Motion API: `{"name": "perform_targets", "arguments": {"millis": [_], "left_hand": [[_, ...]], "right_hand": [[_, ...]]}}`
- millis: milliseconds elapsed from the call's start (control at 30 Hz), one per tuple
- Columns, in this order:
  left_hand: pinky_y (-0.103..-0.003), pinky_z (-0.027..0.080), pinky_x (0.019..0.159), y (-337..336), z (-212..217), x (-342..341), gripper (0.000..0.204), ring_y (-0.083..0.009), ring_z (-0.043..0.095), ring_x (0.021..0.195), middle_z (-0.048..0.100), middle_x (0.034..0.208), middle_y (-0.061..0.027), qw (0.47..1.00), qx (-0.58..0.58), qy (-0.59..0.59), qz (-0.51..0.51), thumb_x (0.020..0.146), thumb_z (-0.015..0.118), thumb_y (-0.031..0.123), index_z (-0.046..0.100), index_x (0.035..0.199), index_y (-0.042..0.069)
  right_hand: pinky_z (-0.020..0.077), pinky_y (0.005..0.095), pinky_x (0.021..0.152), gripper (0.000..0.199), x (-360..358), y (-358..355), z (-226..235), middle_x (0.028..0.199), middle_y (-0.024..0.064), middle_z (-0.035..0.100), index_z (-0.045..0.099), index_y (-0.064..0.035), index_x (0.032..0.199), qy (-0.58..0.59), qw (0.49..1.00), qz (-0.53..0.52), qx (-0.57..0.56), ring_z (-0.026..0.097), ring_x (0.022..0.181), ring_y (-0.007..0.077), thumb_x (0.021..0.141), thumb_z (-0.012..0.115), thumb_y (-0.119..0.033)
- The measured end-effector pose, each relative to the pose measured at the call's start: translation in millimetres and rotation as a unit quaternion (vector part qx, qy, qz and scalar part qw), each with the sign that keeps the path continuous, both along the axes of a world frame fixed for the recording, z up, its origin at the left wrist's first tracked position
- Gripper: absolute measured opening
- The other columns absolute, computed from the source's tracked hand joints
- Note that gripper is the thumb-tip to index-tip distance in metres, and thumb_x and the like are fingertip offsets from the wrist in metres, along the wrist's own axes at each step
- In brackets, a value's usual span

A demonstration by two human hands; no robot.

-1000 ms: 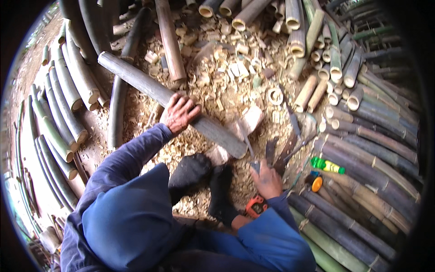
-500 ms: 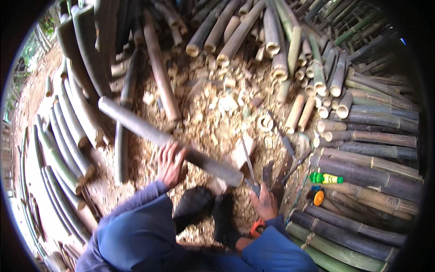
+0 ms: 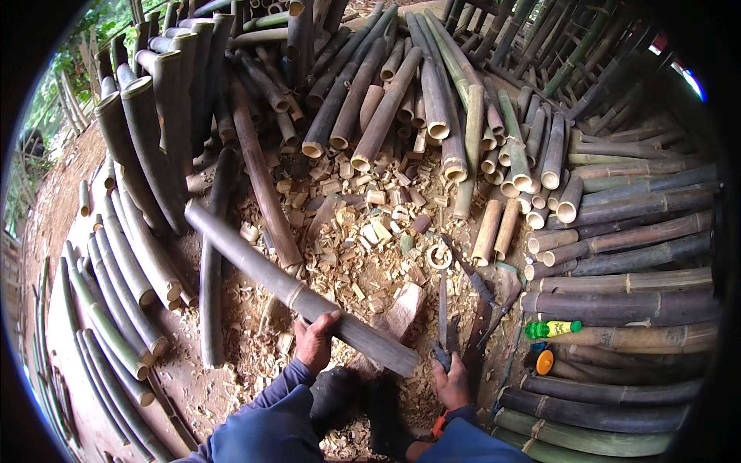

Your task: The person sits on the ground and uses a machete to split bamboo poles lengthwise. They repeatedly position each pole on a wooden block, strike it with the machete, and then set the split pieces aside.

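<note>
Now both my hands are occupied: pole under the left, blade in the right.

My left hand [image 3: 315, 342] clamps the dark bamboo pole [image 3: 293, 292], whose long axis runs from upper left of the frame down to its cut end at lower centre. My right hand [image 3: 451, 380] grips a long blade [image 3: 443, 309] pointing up-frame, just right of that cut end, so it sits nearer the end than the left.
</note>
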State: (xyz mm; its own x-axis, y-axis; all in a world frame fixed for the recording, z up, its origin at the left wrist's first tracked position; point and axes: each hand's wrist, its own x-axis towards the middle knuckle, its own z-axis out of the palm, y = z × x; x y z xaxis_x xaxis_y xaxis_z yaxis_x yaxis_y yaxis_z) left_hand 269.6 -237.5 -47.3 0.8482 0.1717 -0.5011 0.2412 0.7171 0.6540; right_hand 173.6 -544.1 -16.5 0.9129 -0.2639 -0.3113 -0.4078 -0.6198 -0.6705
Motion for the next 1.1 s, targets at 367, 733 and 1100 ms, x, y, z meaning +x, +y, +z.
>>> {"name": "perform_targets", "arguments": {"millis": [367,733,1100], "left_hand": [[-0.038,0.059,0.084,2,50,-2,0.051,-0.02,0.069,0.086,0.071,0.097,-0.0076,0.919,0.19,-0.115,-0.326,0.072,0.092,0.018,0.066,0.112,0.0],[-0.036,0.058,0.098,3,-5,-43,0.063,-0.0236,0.072,0.109,0.074,0.119,-0.0135,0.878,-0.003,-0.015,-0.479,0.081,0.091,0.021,0.058,0.129,-0.003],[-0.037,0.058,0.087,-5,18,-37,0.079,-0.0226,0.071,0.096,0.073,0.109,-0.016,0.844,0.264,0.022,-0.467,0.069,0.098,0.034,0.061,0.124,-0.008]], "right_hand": [[0.0488,0.0364,0.057,0.029,24,24,24,0.08,0.0083,0.059,0.057,0.0019,0.115,-0.141,0.961,-0.163,0.173,0.059,0.062,0.0193,0.097,0.068,-0.018],[0.0398,0.0272,0.045,0.051,43,20,15,0.066,-0.0009,0.05,0.06,-0.0049,0.108,-0.033,0.944,-0.135,0.299,0.049,0.048,0.0101,0.108,0.048,-0.054],[0.057,0.0515,0.063,0.046,117,42,18,0.084,0.0239,0.066,0.054,-0.0026,0.103,-0.155,0.867,0.439,-0.176,0.07,0.075,0.0421,0.107,0.052,-0.049]]}}
